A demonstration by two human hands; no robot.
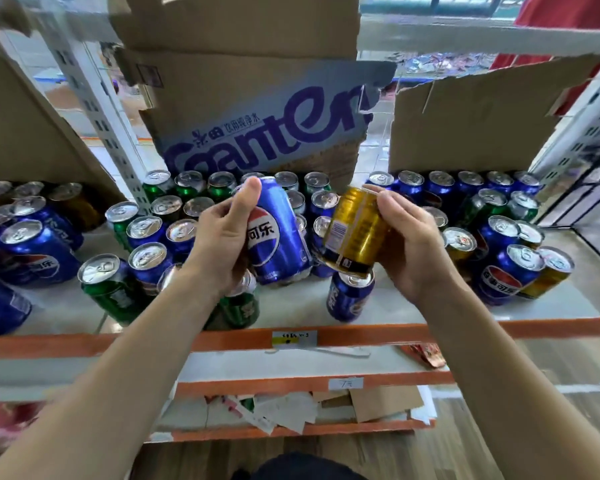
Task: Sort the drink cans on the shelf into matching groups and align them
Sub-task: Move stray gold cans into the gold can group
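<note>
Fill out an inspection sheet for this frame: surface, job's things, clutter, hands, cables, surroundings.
Surface: white shelf with orange front edge, crowded with cans.
Job's things: blue Pepsi cans, green cans and gold cans stand mixed; a lifted Pepsi can and a lifted gold can are tilted.
Clutter: torn Ganten cardboard box and a cardboard sheet behind the cans; loose papers on a lower shelf.
Hands: left hand grips the lifted Pepsi can; right hand holds the lifted gold can.
Cables: nothing seen.
Surroundings: perforated metal upright, tiled floor beyond.
</note>
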